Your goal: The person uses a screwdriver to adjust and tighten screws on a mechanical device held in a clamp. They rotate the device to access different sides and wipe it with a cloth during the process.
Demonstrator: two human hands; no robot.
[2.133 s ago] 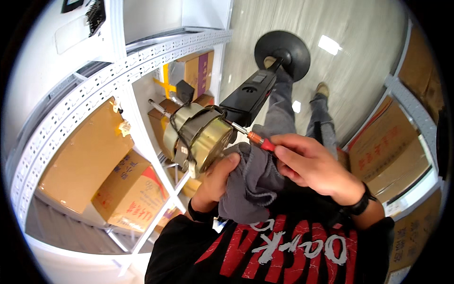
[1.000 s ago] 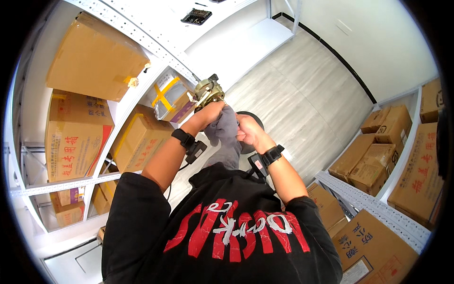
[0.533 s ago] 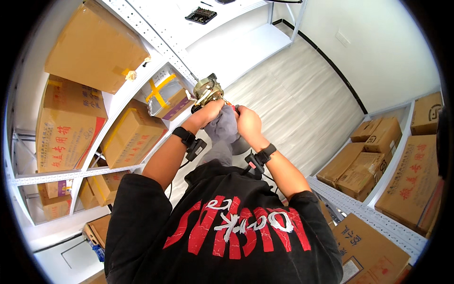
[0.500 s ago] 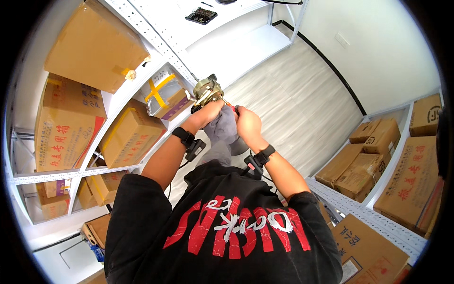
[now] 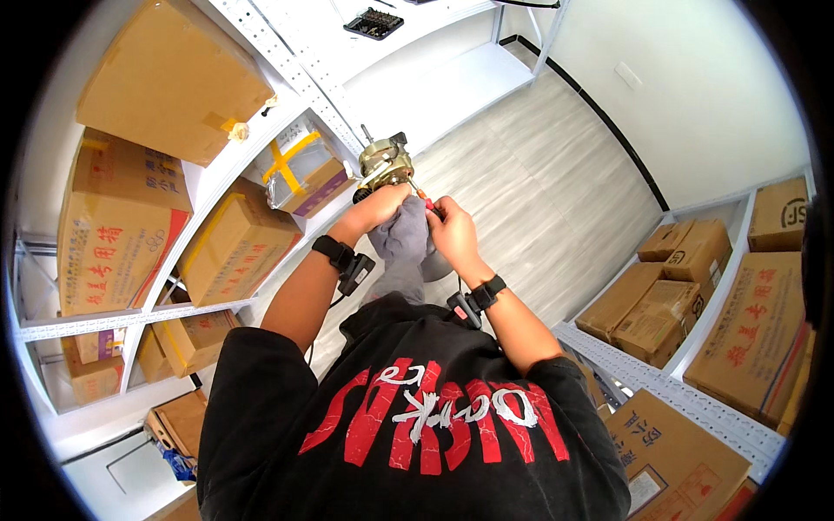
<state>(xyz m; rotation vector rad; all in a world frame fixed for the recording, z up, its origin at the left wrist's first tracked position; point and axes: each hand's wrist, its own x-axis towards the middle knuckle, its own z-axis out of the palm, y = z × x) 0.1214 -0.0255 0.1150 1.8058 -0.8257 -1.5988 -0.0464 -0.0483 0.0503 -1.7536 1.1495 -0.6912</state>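
Observation:
My left hand point(image 5: 382, 207) grips the underside of a brass-coloured fan motor point(image 5: 385, 162), which sits on a black stand above my grey-trousered knee point(image 5: 404, 239). In my right hand point(image 5: 450, 230) is a red-handled screwdriver point(image 5: 423, 198), its tip pointing into the motor. Both wrists wear black straps with small devices. The stand and its base are hidden behind my hands and leg.
White metal shelving point(image 5: 287, 61) on the left holds several cardboard boxes point(image 5: 117, 226) and one taped in yellow point(image 5: 300, 165). More boxes point(image 5: 747, 330) fill shelves on the right. A pale wood floor point(image 5: 539, 182) lies ahead, and a black tray point(image 5: 373, 22) sits on a far shelf.
The view has pulled back and tilted, so the motor now looks small and far. My hands have stayed on the motor and screwdriver, which have drifted slightly right.

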